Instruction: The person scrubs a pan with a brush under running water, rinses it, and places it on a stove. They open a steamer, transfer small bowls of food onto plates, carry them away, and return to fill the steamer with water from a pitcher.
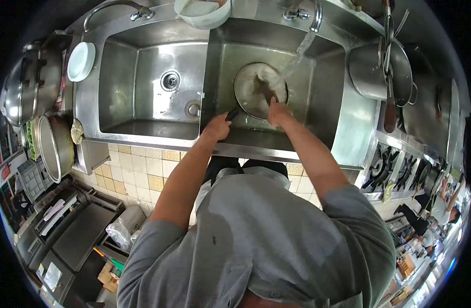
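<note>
A round pan (247,105) sits in the right sink basin with cloudy, foamy water in it. My left hand (217,127) is closed around the pan's black handle (232,114), at the basin's near left. Inside the pan, my right hand (279,112) grips a brown brush-like tool (266,91); its far end is in the foam, so its exact kind is hard to make out. Water runs from the right faucet (316,23) into the basin, right of the pan.
The left basin (143,66) has a drain (170,80). White plates (81,61) lie on the left ledge, and a white tub (203,13) sits behind the divider. A large pot (368,72) stands right. Other people (443,208) are at far right.
</note>
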`<state>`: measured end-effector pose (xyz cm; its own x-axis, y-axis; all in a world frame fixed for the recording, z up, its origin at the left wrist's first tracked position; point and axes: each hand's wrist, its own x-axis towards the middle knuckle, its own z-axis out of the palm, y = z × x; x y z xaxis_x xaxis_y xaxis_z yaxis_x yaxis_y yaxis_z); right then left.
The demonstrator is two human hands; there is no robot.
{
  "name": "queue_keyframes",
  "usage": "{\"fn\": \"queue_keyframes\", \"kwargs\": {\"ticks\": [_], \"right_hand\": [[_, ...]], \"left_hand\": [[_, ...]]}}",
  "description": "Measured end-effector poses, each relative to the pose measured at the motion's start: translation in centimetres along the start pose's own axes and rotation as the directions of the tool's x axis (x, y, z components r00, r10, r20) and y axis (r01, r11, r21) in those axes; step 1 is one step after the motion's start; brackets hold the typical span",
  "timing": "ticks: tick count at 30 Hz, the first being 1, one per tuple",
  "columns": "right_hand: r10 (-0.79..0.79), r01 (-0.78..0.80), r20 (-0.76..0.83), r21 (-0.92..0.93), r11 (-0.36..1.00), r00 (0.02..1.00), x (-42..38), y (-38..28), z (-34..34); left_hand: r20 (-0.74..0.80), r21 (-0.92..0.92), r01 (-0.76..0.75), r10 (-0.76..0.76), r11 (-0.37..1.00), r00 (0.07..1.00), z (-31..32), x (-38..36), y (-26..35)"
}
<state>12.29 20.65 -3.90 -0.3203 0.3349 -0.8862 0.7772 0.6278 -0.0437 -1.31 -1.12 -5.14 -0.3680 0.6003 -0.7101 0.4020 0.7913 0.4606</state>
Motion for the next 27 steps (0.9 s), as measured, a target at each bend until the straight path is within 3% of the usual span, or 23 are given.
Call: {"fn": "queue_keyframes", "kwargs": {"ticks": [1, 2, 4, 6, 8, 9, 11, 15, 17, 21, 23, 27], "right_hand": [[-0.085, 0.078, -0.168, -0.047, 0.996, 0.982, 0.1, -0.2, 1.1], [-0.085, 0.08, -0.17, -0.039, 0.996, 0.982, 0.3, -0.2, 2.0], [-0.237, 0.208, 0.059, 0.303, 0.93, 0.97, -5.4, -2.6, -0.2], [-0.247, 0.219, 0.065, 0.29, 0.932, 0.967, -2.6, -1.0, 2.3], [-0.209, 0.232, -0.172, 0.124, 0.965, 0.963, 3.3, 1.7, 4.8], [-0.215, 0.238, -0.178, 0.117, 0.964, 0.96, 2.6, 1.3, 3.7], [-0.136, 0.12, -0.01, 0.533, 0.838, 0.991, -1.4, -0.4, 0.8], [-0.241, 0.152, 0.084, 0.571, 0.807, 0.967, -4.1, 1.0, 0.9], [-0.077, 0.125, -0.112, 0.538, 0.834, 0.991, -0.8, 3.9, 2.8], [-0.021, 0.01, 0.006, 0.713, 0.701, 1.0, -2.6, 1.3, 1.6], [-0.258, 0.046, 0.165, 0.755, 0.654, 0.952, -2.1, -0.2, 1.2], [-0.184, 0.148, -0.004, 0.613, 0.776, 0.983, -2.1, 2.1, 1.2]], "left_hand": [[0.01, 0.03, 0.007, -0.007, 1.0, 1.0, -0.3, -0.3, 0.0], [0.01, 0.038, 0.006, -0.007, 0.999, 1.0, -0.3, -0.3, -0.1], [-0.007, 0.029, -0.014, 0.014, 0.999, 1.0, 0.3, 0.2, -0.7], [0.003, 0.035, -0.012, 0.012, 0.999, 1.0, 0.3, 0.5, -1.0], [0.002, 0.032, -0.017, 0.017, 0.999, 1.0, 0.3, 0.3, -0.3], [0.014, 0.016, 0.009, -0.01, 1.0, 1.0, -0.4, -0.3, 0.6], [0.033, 0.013, 0.041, -0.041, 0.999, 0.999, -1.0, -1.0, 0.7], [0.01, 0.001, 0.016, -0.016, 1.0, 1.0, 0.0, -0.3, 0.0], [-0.022, 0.016, -0.001, 0.001, 1.0, 1.0, -0.1, 0.1, 0.1], [0.053, 0.051, 0.031, -0.033, 0.998, 0.998, -0.7, -0.3, 0.6], [0.076, 0.072, 0.033, -0.038, 0.997, 0.996, -0.6, -0.7, 0.9], [0.057, 0.053, 0.031, -0.034, 0.998, 0.998, -0.7, -0.5, 1.0]]}}
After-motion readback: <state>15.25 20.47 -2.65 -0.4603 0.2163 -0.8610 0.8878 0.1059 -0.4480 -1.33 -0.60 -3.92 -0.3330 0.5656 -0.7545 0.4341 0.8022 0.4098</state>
